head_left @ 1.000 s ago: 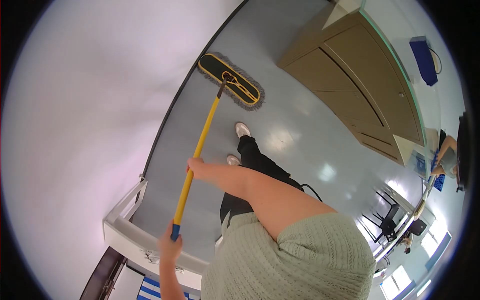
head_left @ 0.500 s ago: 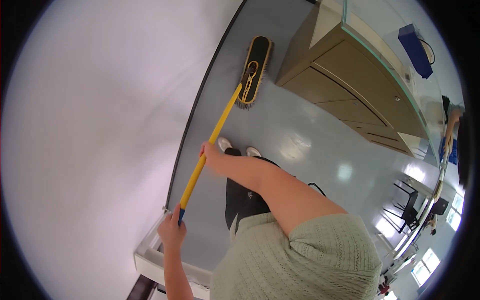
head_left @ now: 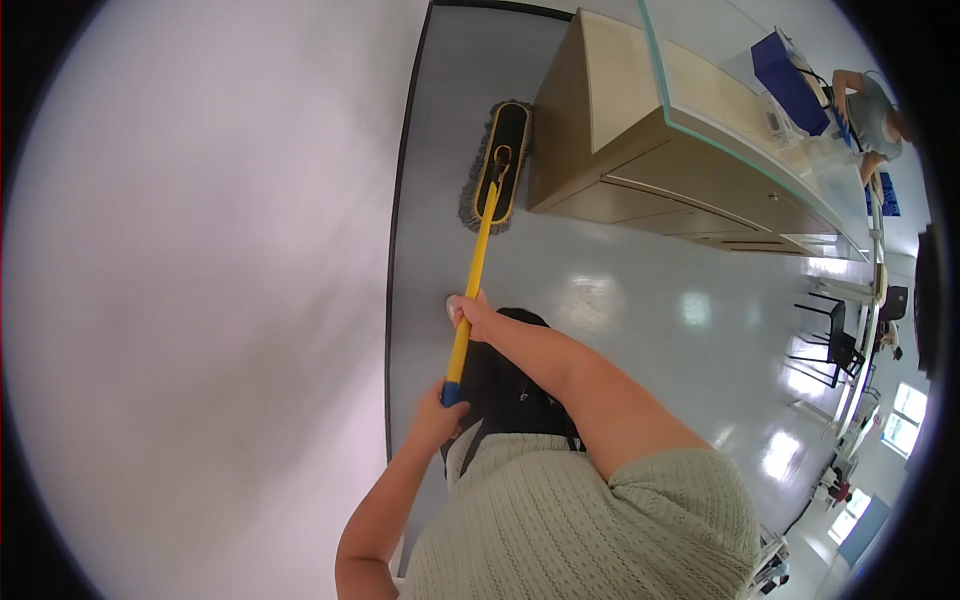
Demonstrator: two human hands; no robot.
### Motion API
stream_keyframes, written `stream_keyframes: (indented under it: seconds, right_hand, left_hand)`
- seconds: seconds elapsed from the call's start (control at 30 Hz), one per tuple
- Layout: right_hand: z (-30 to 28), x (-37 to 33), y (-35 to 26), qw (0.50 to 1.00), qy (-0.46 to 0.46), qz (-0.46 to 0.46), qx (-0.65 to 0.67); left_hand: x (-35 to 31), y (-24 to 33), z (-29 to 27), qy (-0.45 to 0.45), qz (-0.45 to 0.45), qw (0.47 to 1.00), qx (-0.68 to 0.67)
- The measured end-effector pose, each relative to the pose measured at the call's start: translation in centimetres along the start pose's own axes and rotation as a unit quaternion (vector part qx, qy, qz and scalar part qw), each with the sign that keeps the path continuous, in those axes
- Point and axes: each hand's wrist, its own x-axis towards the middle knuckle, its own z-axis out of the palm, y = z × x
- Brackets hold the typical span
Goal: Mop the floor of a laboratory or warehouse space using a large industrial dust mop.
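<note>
A dust mop [head_left: 513, 140] with a long yellow handle and a grey fringed, dark-backed head lies on the grey floor [head_left: 440, 90]. Its head sits lengthwise between the wall and the cabinet end, close beside the cabinet. My left hand [head_left: 438, 415] is closed round the blue end of the handle, near my waist. Farther up, my right hand [head_left: 473, 314] wraps the yellow shaft. The handle slants up and slightly right from my hands to the mop head.
White wall [head_left: 250, 280] with a dark baseboard runs along the left. A brown cabinet [head_left: 640, 190] with a glass-edged top stands at right, a blue box [head_left: 790, 80] on it. Another person [head_left: 875, 115] is beyond it. Black chairs [head_left: 830, 340] stand far right.
Both hands and the handle's near end have moved right, and the handle is steeper. The mop head now lies closer to the cabinet. The view has turned, and another person shows more fully.
</note>
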Motion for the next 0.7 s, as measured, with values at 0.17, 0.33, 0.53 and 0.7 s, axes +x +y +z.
stream_keyframes:
  seconds: [0.17,0.33,0.53,0.7]
  right_hand:
    - [3.9,2.5,-0.9,0.978,0.125,-0.007,-0.167]
    - [10.4,3.8,-4.8,0.954,0.211,0.059,-0.204]
    - [16.3,7.0,-12.5,0.969,0.203,0.026,-0.139]
    - [21.7,8.5,-21.0,0.983,0.149,0.040,-0.103]
  left_hand:
    - [2.3,2.8,-3.9,-0.071,-0.174,0.939,-0.287]
    - [6.2,6.0,-9.8,-0.080,-0.210,0.923,-0.313]
    - [12.6,12.9,-15.3,-0.102,-0.184,0.932,-0.296]
    - [18.5,19.9,-19.6,-0.073,-0.169,0.954,-0.237]
